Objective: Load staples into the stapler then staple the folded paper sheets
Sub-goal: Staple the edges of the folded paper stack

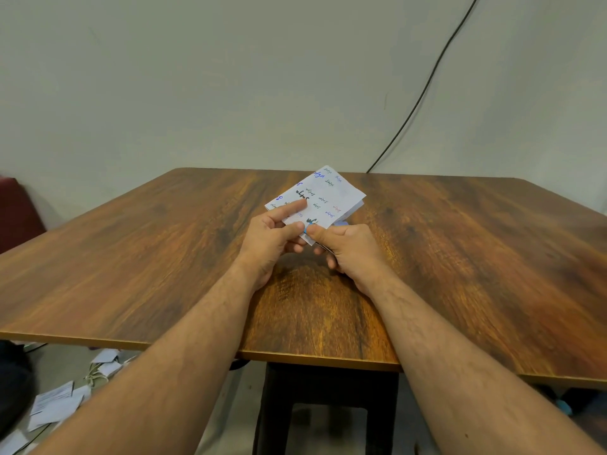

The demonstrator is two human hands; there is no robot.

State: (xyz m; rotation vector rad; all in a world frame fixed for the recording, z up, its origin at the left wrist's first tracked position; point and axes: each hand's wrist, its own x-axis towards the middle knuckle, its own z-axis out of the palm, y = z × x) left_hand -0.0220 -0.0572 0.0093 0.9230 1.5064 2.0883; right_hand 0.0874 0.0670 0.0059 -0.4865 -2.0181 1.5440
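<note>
Folded paper sheets: white, scribbled with blue, black, red handwriting; held tilted above the table, far corner raised. Stapler: only a blue sliver visible beneath near corner.

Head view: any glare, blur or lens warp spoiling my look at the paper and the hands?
Head view: soft even light, no glare on the folded paper; its handwriting is sharp enough to see but hard to read. Left hand and right hand are crisp and cast a soft shadow on the table. Wide-angle warp bends the table edges and stretches the forearms.
</note>
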